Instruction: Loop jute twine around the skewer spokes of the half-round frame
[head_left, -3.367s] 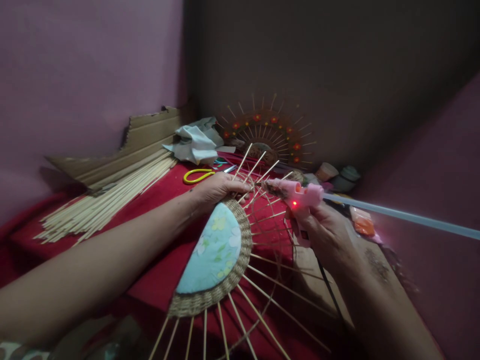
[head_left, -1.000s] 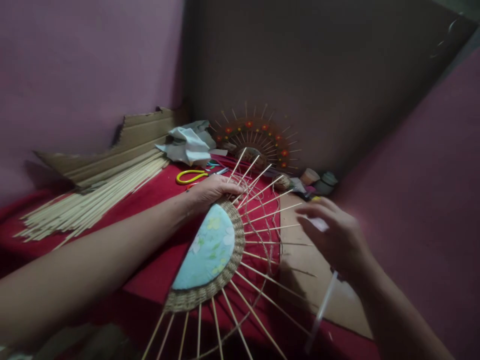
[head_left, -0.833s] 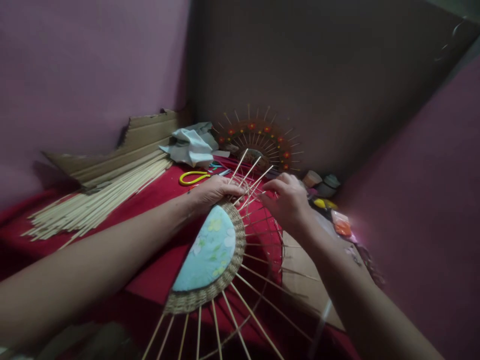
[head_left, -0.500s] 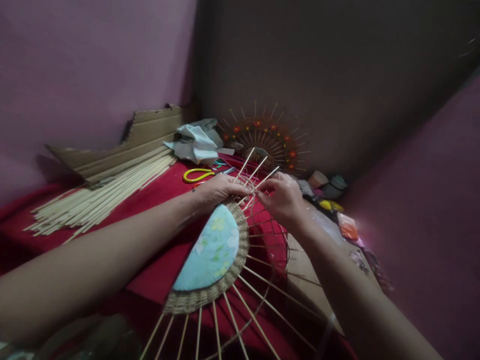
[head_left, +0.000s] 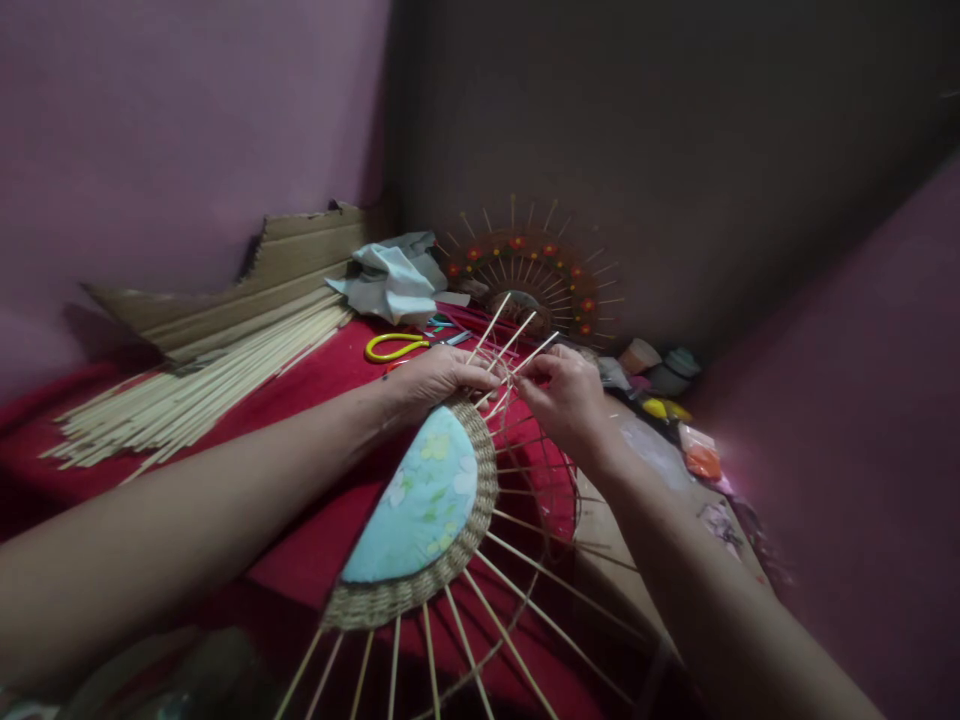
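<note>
A half-round woven piece (head_left: 489,470) lies slanted before me, with a pale blue floral fabric centre (head_left: 420,510) and a braided straw-coloured rim. Thin wooden sticks (head_left: 517,590) fan out from that rim. My left hand (head_left: 442,380) grips the sticks at the far end, thumb across them. Close by, my right hand (head_left: 566,398) pinches a thin brown cord (head_left: 507,372) beside the outermost sticks, fingertips nearly meeting the left thumb. The cord crosses the sticks there and loops loosely below the right hand. The exact crossing is partly hidden by my fingers.
A bundle of loose sticks (head_left: 202,385) rests on the red cloth (head_left: 315,400) at left, against torn cardboard (head_left: 225,310). Yellow-handled scissors (head_left: 390,347) and a crumpled pale cloth (head_left: 394,285) lie beyond. A decorated stick fan (head_left: 525,262) stands behind; small items (head_left: 701,455) sit at right.
Both hands keep almost the same hold on the sticks and cord. The right fingers shift very slightly, and the view moves a little.
</note>
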